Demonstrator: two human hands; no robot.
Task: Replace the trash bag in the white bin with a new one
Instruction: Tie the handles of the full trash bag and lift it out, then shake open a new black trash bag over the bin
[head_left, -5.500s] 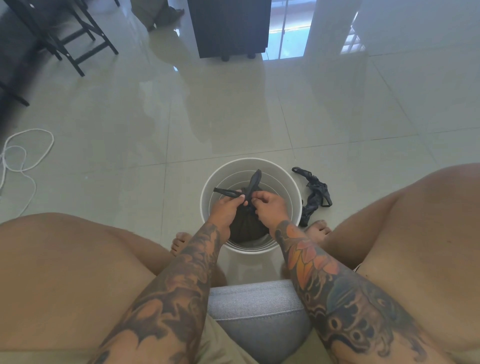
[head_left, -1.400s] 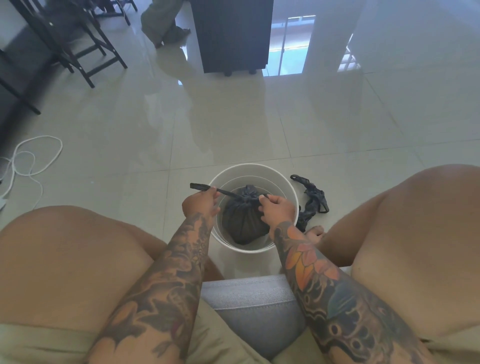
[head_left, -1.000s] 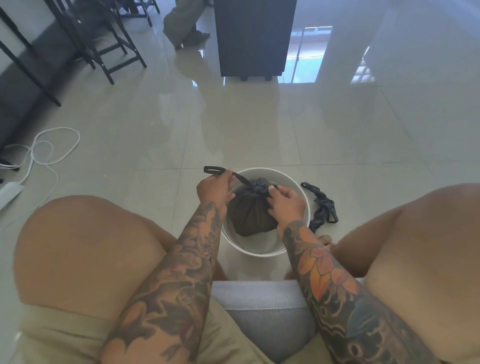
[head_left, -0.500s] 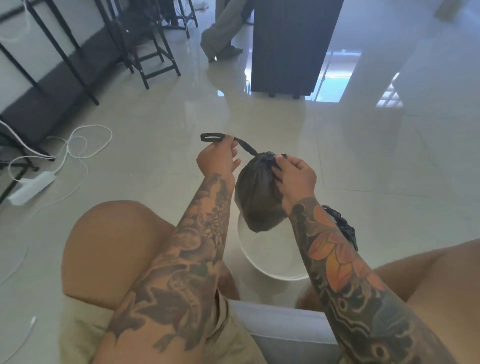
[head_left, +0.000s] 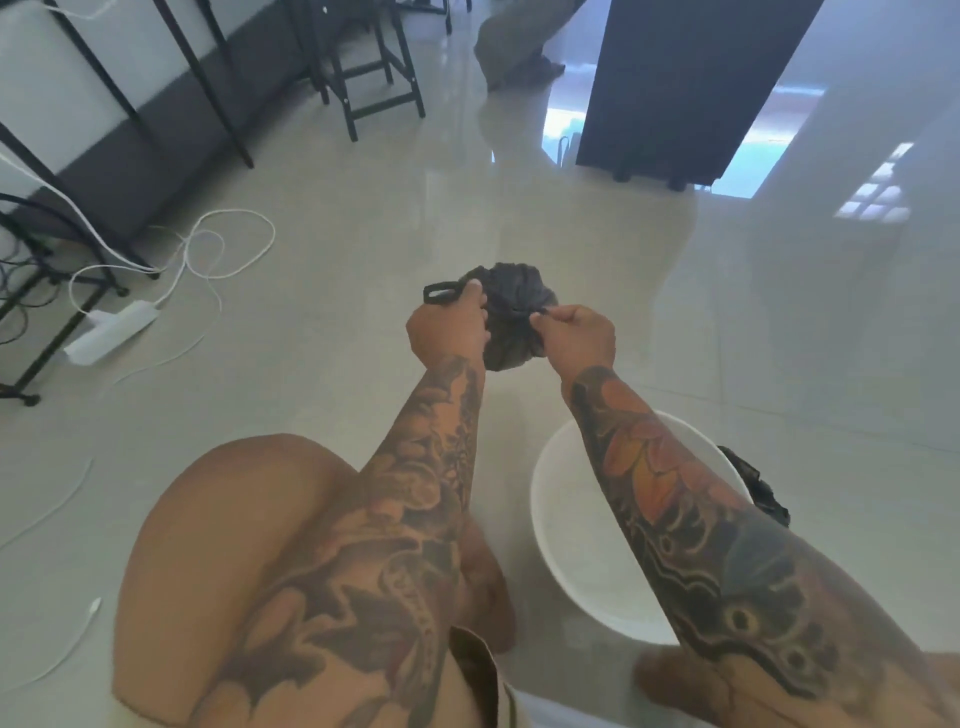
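Holding tied dark trash bag (head_left: 511, 322) up between our 2 hands, out ahead of white bin (head_left: 558, 525). Head view only: our left hand (head_left: 449, 330) clenched round bag's strap loop (head_left: 440, 292); our right hand (head_left: 579, 335) pinching knot at bag's neck. Bin stands on tile floor (head_left: 311, 374) below right forearm. New black bag (head_left: 759, 488) lies crumpled just beside bin's far rim. White power strip (head_left: 111, 332) far left.

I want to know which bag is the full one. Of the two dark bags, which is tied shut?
The bag held up by both hands, bunched into a closed ball. The other bag lies limp on the floor beside the bin.
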